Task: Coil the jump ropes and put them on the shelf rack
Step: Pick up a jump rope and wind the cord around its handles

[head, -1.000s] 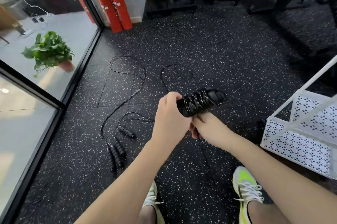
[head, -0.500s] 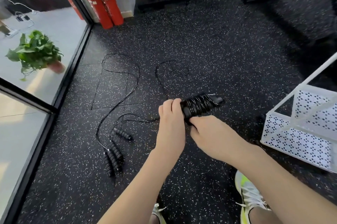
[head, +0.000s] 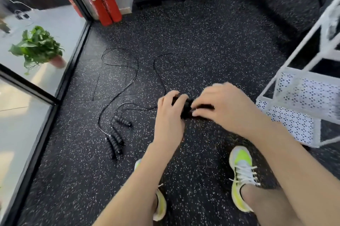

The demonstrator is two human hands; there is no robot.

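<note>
black rope bundle (head: 185, 106) gripped between left hand (head: 170, 115), right hand (head: 223, 105)

Single head-worn wide-angle view, facing forward and steeply down, close above both hands, floor (head: 211, 45) beyond.

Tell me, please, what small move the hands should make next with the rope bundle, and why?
Probably one more wrap: the left hand grips the black bundle of handles while the right hand covers its other end, and a loose cord from it trails on the floor. The white shelf rack comes after.
</note>
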